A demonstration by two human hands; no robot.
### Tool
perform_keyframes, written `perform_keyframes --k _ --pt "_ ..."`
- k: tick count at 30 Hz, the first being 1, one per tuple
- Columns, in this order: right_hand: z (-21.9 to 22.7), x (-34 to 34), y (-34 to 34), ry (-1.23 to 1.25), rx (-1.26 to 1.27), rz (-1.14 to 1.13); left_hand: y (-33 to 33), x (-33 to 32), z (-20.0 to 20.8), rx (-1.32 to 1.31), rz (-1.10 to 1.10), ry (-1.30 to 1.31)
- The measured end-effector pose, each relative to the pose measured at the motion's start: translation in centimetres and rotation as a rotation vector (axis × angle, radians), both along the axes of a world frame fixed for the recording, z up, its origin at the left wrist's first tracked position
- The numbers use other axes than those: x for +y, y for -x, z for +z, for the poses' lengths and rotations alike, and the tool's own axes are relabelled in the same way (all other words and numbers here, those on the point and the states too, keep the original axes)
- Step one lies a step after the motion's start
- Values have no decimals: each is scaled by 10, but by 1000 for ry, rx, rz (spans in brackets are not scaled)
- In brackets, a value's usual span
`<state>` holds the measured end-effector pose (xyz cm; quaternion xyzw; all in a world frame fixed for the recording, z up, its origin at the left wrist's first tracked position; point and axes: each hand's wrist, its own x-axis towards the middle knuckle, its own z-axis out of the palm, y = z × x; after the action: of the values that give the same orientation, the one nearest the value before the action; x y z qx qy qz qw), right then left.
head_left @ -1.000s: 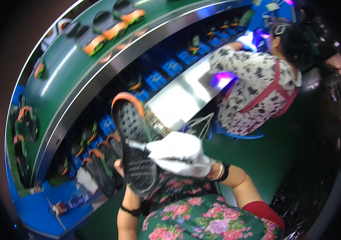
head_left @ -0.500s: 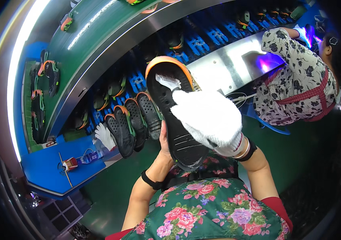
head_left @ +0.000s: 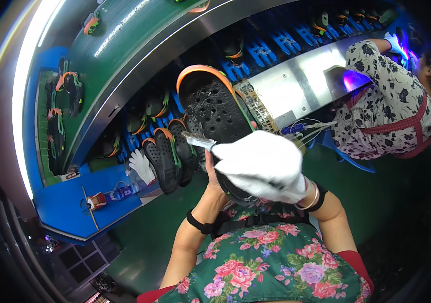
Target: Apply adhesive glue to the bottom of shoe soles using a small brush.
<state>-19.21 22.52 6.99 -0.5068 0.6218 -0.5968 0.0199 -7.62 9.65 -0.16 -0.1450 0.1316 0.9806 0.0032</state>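
A large black clog [head_left: 210, 96] with an orange edge at its far end is held up in front of me. Its perforated surface shines wet at that end. My bare left hand [head_left: 213, 174] grips it from below, thumb along its left side and a fingertip showing at the right edge. My right hand [head_left: 261, 166], in a white knitted glove, is closed on a small flat brush [head_left: 198, 141] with a pale, dark-smeared head. The brush reaches across the clog's middle to its left edge; whether it touches is unclear.
Several black clogs [head_left: 163, 160] with orange and green trim stand left of my hands. A spare white glove [head_left: 142, 166] and a bottle [head_left: 123, 192] are on the blue table [head_left: 58, 207]. Beyond runs a green conveyor [head_left: 129, 35]. A co-worker [head_left: 384, 101] sits at right.
My right hand has drawn the brush nearer to me and to the clog's left edge. The far end, partly covered before, now shows its wet holes. The view has shifted slightly.
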Motion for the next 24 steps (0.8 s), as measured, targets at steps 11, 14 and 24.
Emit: perform_keyframes --k 11,14,24 --pt "-6 -4 7 12 -160 36 22 -11 4 255 258 -407" --pt "-28 -5 -4 33 -121 31 22 -20 6 122 143 -236" --pt "-32 0 -16 49 -83 55 30 -31 0 278 178 -234"
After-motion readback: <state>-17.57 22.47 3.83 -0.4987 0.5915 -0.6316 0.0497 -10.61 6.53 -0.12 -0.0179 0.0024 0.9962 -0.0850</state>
